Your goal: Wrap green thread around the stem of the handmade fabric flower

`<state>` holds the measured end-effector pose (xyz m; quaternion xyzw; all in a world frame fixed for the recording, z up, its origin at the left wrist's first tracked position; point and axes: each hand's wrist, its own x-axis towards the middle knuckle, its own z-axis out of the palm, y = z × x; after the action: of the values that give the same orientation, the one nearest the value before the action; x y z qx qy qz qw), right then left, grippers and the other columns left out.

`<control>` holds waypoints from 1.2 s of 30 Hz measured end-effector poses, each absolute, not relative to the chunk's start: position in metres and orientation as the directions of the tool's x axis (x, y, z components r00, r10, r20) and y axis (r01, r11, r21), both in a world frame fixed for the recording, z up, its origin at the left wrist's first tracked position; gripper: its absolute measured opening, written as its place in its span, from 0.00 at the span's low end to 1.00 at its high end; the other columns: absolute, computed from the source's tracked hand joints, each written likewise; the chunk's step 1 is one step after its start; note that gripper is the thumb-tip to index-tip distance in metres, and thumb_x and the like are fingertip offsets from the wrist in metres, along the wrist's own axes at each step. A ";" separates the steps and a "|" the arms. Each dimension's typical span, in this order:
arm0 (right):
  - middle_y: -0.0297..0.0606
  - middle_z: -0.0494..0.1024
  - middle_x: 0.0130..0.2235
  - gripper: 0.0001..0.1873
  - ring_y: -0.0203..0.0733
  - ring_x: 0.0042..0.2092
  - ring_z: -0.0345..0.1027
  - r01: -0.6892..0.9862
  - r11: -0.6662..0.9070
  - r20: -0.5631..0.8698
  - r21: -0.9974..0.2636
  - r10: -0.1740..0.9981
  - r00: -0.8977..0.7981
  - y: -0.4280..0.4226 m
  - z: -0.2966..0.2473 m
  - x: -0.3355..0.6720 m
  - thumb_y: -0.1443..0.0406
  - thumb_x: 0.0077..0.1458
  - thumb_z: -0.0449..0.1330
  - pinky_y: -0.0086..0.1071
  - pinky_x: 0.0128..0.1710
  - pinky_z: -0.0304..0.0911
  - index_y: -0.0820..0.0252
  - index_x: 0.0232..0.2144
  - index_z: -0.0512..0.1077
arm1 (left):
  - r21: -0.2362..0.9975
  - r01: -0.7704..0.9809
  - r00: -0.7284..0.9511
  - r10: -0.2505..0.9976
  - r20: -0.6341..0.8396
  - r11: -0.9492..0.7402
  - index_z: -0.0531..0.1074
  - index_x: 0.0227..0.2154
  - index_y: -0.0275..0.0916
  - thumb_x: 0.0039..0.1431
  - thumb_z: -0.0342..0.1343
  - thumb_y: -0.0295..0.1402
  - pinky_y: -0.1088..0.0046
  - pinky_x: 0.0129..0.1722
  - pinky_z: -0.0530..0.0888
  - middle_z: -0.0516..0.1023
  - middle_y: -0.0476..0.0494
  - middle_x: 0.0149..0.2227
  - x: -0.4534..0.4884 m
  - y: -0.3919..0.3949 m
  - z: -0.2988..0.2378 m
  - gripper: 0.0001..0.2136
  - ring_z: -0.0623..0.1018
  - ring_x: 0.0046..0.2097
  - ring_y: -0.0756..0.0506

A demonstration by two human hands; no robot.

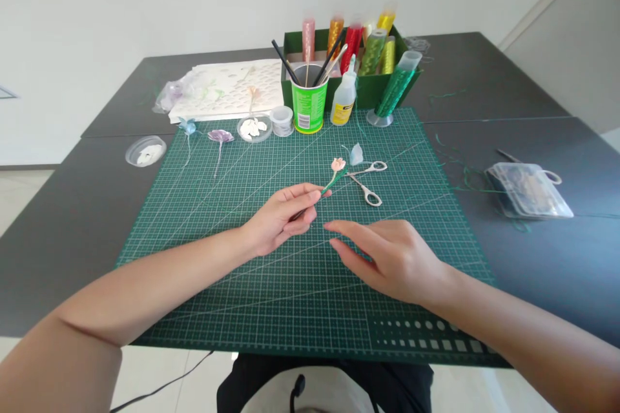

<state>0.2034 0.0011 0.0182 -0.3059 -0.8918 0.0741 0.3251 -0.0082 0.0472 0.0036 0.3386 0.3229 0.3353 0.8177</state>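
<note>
My left hand (283, 216) pinches the green-wrapped stem of a small pink flower (338, 165) above the green cutting mat (232, 284); the bloom points toward the far right. My right hand (387, 258) hovers just right of it, fingers stretched out and slightly spread, holding nothing. Small scissors (367, 181) lie shut on the mat just beyond the flower, and a pale blue petal piece (356, 154) lies beside them.
At the mat's far edge stand a green cup of tools (309, 103), a glue bottle (343, 100), a green box of thread spools (368, 51) and a green spool (394, 87). Two small flowers (220, 137), dishes of petals (145, 151) and paper lie left. A clear plastic box (527, 190) sits right.
</note>
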 end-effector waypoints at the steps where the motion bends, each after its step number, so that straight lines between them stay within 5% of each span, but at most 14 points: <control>1: 0.31 0.76 0.22 0.10 0.32 0.19 0.65 0.470 0.835 0.552 -0.287 0.545 -0.631 0.001 0.022 0.205 0.69 0.68 0.55 0.31 0.20 0.55 0.68 0.43 0.75 | 0.789 -0.280 0.570 0.756 -0.321 0.546 0.75 0.40 0.34 0.63 0.63 0.36 0.85 0.15 0.49 0.70 0.56 0.18 -0.008 0.046 0.005 0.09 0.52 0.15 0.60; 7: 0.32 0.77 0.24 0.09 0.33 0.23 0.65 0.272 0.865 0.547 -0.422 0.482 -0.684 -0.006 0.052 0.217 0.70 0.69 0.53 0.31 0.23 0.58 0.64 0.44 0.73 | 0.897 0.117 0.594 0.693 -0.408 0.427 0.73 0.37 0.36 0.64 0.60 0.36 0.82 0.16 0.52 0.77 0.51 0.21 -0.002 0.035 0.007 0.08 0.59 0.16 0.57; 15: 0.30 0.73 0.22 0.15 0.31 0.22 0.59 0.220 0.740 0.539 -0.636 0.630 -0.559 0.003 0.063 0.229 0.73 0.65 0.57 0.29 0.21 0.54 0.58 0.48 0.79 | 0.918 0.390 0.717 0.604 -0.348 0.067 0.78 0.37 0.37 0.64 0.60 0.39 0.81 0.20 0.59 0.81 0.50 0.25 -0.003 0.025 0.008 0.09 0.67 0.21 0.56; 24: 0.34 0.84 0.29 0.14 0.34 0.26 0.71 0.451 0.531 0.332 -0.717 0.829 -0.450 0.027 0.038 0.228 0.66 0.67 0.57 0.29 0.24 0.61 0.57 0.46 0.83 | 0.911 0.399 0.781 0.558 -0.279 -0.102 0.79 0.37 0.37 0.66 0.60 0.37 0.82 0.22 0.64 0.84 0.50 0.26 -0.006 0.023 0.008 0.08 0.73 0.21 0.55; 33: 0.35 0.84 0.30 0.14 0.33 0.28 0.72 0.468 0.505 0.288 -0.726 0.840 -0.459 0.040 0.012 0.228 0.65 0.66 0.58 0.28 0.27 0.63 0.62 0.45 0.84 | 0.949 0.229 0.856 0.508 -0.090 -0.218 0.78 0.38 0.37 0.66 0.61 0.32 0.83 0.27 0.71 0.84 0.50 0.26 -0.011 0.023 0.003 0.05 0.80 0.25 0.54; 36: 0.36 0.85 0.31 0.15 0.34 0.28 0.72 0.488 0.493 0.262 -0.720 0.845 -0.467 0.045 0.005 0.230 0.64 0.66 0.58 0.28 0.27 0.62 0.61 0.45 0.84 | 0.928 0.141 0.826 0.558 0.082 -0.346 0.76 0.39 0.35 0.67 0.60 0.31 0.84 0.25 0.71 0.83 0.50 0.25 -0.012 0.019 0.001 0.04 0.79 0.24 0.54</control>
<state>0.2301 0.0449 0.0048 -0.4130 -0.8066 0.2877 0.3100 -0.0125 0.0187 0.0012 0.7962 0.2194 0.1971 0.5283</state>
